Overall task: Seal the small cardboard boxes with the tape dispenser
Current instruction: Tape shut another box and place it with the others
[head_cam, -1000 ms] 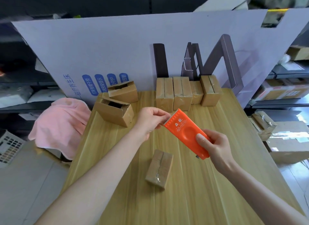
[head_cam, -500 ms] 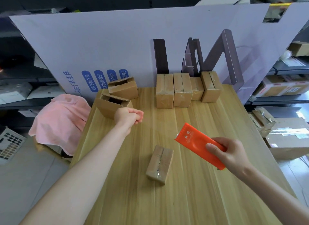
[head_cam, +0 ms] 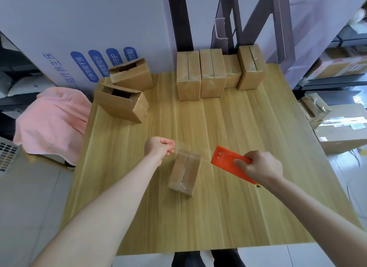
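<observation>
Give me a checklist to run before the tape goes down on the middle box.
1. Right hand grips dispenser: ok.
2. Left hand pinches tape end: ok, a faint strip reaches the dispenser.
3. Box flaps closed: ok.
4. Tape along box seam: not ok, it runs across the far end.
5. Box steadied: not ok, neither hand touches it.
</observation>
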